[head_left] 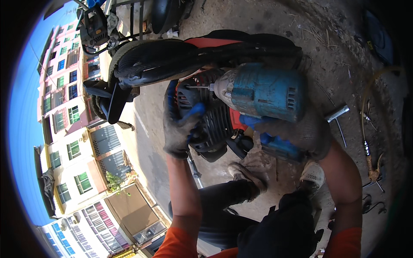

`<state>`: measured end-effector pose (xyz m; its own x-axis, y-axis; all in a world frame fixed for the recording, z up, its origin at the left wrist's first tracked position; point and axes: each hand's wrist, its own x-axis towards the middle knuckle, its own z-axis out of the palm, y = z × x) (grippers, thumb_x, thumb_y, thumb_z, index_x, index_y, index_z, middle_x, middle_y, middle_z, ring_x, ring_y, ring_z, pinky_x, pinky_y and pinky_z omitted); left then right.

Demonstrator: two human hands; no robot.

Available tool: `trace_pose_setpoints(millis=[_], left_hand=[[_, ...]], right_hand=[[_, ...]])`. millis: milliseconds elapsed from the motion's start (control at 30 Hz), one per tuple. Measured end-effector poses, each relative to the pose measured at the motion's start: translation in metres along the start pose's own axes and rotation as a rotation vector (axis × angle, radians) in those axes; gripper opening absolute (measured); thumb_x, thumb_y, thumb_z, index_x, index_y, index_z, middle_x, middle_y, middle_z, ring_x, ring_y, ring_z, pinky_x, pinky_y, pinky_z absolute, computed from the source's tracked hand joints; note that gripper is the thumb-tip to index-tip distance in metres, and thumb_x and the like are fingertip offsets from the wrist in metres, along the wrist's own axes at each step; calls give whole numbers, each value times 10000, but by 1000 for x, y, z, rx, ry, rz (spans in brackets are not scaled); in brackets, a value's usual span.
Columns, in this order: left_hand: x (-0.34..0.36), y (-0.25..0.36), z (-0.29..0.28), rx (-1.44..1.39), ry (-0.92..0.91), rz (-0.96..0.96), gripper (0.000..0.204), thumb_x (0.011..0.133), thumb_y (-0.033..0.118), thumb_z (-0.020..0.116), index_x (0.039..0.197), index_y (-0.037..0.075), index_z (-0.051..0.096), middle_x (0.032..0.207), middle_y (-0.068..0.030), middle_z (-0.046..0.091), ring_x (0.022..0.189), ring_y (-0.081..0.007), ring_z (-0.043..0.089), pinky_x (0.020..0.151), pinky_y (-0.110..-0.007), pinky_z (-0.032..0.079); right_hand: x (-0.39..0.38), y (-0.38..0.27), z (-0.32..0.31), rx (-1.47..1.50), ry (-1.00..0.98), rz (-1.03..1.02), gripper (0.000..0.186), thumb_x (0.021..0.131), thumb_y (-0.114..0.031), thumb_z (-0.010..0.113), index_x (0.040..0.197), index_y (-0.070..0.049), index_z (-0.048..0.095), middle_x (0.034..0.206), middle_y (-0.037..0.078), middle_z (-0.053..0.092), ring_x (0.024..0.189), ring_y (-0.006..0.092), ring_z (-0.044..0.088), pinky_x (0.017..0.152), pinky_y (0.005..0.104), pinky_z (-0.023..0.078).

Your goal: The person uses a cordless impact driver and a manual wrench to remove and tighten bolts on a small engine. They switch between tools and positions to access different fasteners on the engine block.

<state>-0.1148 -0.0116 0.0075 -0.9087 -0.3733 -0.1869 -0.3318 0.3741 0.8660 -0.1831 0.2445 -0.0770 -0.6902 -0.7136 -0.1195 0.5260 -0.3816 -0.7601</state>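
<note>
My gloved right hand (297, 133) is closed around the handle of a teal cordless driver (262, 92). Its long bit (200, 87) reaches leftward onto a black and red engine (215, 127) with a finned housing. My gloved left hand (180, 129) holds the engine's left side, its fingers bent against the housing. A black padded harness or backpack frame (159, 64) with red trim lies just beyond the engine, across the upper middle. What the bit's tip meets is too small to tell.
Another small engine (95, 30) stands at the upper left. On the concrete ground (322, 64) at right lie T-handle wrenches (337, 112), a hose with a metal fitting (370, 170) and small tools. A dark object (378, 36) sits at the far upper right. My feet are below; buildings (77, 163) line the street at left.
</note>
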Motion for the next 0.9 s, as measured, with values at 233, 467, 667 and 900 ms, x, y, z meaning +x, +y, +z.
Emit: trace_pose_setpoints(millis=[233, 467, 667, 900], left_hand=[[2, -2, -1, 84, 0, 36, 886, 763, 28, 783, 1506, 4, 300, 1286, -152, 583, 1146, -232, 592, 987, -368, 503], [1, -1, 1, 71, 10, 17, 874, 769, 46, 787, 1503, 18, 313, 1276, -147, 589, 1138, -223, 596, 971, -362, 512], [-2, 0, -5, 85, 16, 9, 880, 757, 62, 790, 1503, 26, 325, 1294, -135, 579, 1160, -226, 581, 1006, -370, 481], [3, -6, -11, 83, -7, 42, 901, 749, 119, 787, 1511, 23, 317, 1398, -138, 499, 1258, -246, 521, 1072, -384, 429]], right_hand=[[9, -3, -2, 37, -30, -1, 574, 840, -175, 720, 1353, -35, 505, 1263, 149, 621, 1128, 238, 633, 942, 381, 540], [6, -3, -9, 68, -27, 10, 583, 877, -243, 645, 1386, -30, 457, 1302, 166, 585, 1168, 263, 609, 973, 393, 529], [3, 11, -9, 146, -12, -9, 599, 908, -302, 580, 1415, -27, 417, 1335, 180, 554, 1202, 284, 589, 1000, 404, 519], [-43, 41, -29, -60, 95, -32, 540, 964, -314, 512, 1400, -10, 416, 1334, 181, 546, 1194, 289, 582, 979, 387, 523]])
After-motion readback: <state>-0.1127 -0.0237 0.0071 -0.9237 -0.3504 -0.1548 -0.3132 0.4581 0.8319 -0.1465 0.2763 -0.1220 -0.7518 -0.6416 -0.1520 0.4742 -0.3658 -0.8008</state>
